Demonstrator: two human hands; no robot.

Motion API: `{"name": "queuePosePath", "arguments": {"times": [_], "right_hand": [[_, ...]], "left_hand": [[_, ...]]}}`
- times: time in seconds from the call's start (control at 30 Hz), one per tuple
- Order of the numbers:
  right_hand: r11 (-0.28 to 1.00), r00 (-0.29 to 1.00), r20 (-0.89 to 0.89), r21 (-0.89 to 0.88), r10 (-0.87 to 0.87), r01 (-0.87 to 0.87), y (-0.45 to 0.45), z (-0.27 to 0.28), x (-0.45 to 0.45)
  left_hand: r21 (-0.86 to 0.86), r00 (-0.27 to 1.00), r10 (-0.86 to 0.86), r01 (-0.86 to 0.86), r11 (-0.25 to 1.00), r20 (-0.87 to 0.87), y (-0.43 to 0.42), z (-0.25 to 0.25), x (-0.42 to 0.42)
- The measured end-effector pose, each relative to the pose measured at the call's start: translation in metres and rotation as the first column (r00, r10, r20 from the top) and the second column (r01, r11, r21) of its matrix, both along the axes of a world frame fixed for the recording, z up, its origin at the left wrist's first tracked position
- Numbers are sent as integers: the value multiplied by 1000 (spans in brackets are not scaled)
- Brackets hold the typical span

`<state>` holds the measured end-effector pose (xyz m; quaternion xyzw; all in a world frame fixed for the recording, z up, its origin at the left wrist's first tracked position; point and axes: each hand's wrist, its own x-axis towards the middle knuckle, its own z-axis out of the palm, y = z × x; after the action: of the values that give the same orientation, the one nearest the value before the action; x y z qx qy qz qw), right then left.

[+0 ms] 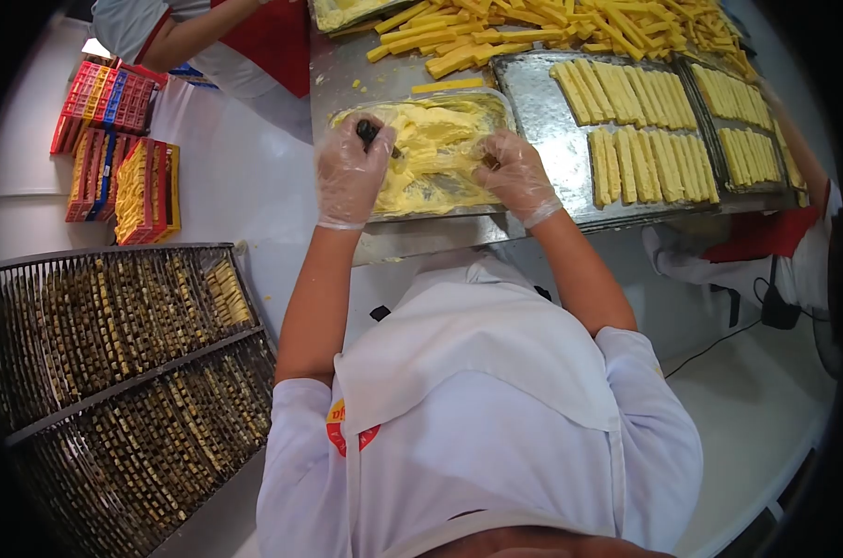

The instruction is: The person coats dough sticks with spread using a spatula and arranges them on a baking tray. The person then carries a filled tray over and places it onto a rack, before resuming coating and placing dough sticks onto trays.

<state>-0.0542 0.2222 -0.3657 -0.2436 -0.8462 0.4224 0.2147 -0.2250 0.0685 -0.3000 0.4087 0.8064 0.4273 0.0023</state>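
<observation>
My left hand point(352, 172), in a clear plastic glove, is closed around the black handle point(367, 131) of a spreading tool over the left side of a cream tray. Its blade is mostly hidden by the hand and cream. The shallow tray point(508, 112) holds pale yellow cream point(431, 139), smeared and uneven. At the tray's right edge is my right hand point(517, 177), also gloved, with fingers pinched together; what they hold, if anything, is not clear. Just beyond the tray lies a single yellow cake stick point(448, 86).
Right of the cream, a metal baking tray point(533, 102) carries two rows of cream-coated sticks point(649, 167); another tray point(733, 191) stands beyond. Loose yellow sticks point(552, 28) are heaped behind. Co-workers point(194, 37) stand at both sides. A loaded rack point(114, 363) and crates point(114, 98) are left.
</observation>
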Motion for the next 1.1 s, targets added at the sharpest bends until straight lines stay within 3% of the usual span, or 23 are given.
{"name": "queuePosePath", "arguments": {"times": [0.13, 0.27, 0.3, 0.37, 0.4, 0.43, 0.47, 0.63, 0.73, 0.87, 0.97, 1.07, 1.1], "right_hand": [[997, 997, -80, 76, -6, 12, 4, -2, 7], [999, 993, -121, 31, -16, 20, 7, -7, 8], [996, 1000, -9, -93, -18, 17, 6, 4, 11], [995, 995, -10, -25, -96, 96, 10, 8, 17], [992, 992, -18, 3, -129, 129, 14, 7, 18], [984, 976, -143, -84, -166, 155, 23, -3, 22], [945, 953, -142, -232, -266, 230, 31, -6, 28], [785, 791, -90, -232, -605, 574, 80, -11, 50], [758, 762, -63, 75, -645, 648, 101, -30, 42], [732, 755, 26, 268, -655, 626, 114, -40, 31], [734, 803, -25, 388, -596, 557, 118, -55, 30], [738, 798, 52, 420, -600, 528, 117, -36, 32], [809, 792, 212, 304, -572, 503, 117, -20, 32]], "left_hand": [[86, 996, -71, 75, 993, -48, -2, 12, 8], [358, 964, -179, 99, 929, 197, 1, -3, 15], [246, 982, -155, 124, 961, 112, 0, -3, 16], [6, 990, -119, 119, 993, -80, -5, -1, 14], [89, 993, -115, 114, 989, 3, -6, -4, 9], [163, 990, -115, 100, 981, 86, -8, -8, 4], [231, 978, -117, 76, 970, 170, -10, -11, 2], [285, 959, -104, 25, 958, 265, -19, 2, 0], [256, 961, -89, 19, 966, 263, -22, -2, 0], [248, 958, -68, -4, 969, 279, -26, -1, 0], [247, 946, -52, -30, 969, 319, -29, 0, -1], [239, 951, -25, -52, 970, 308, -35, 10, -1], [233, 955, -15, -57, 971, 296, -38, 14, -1]]}}
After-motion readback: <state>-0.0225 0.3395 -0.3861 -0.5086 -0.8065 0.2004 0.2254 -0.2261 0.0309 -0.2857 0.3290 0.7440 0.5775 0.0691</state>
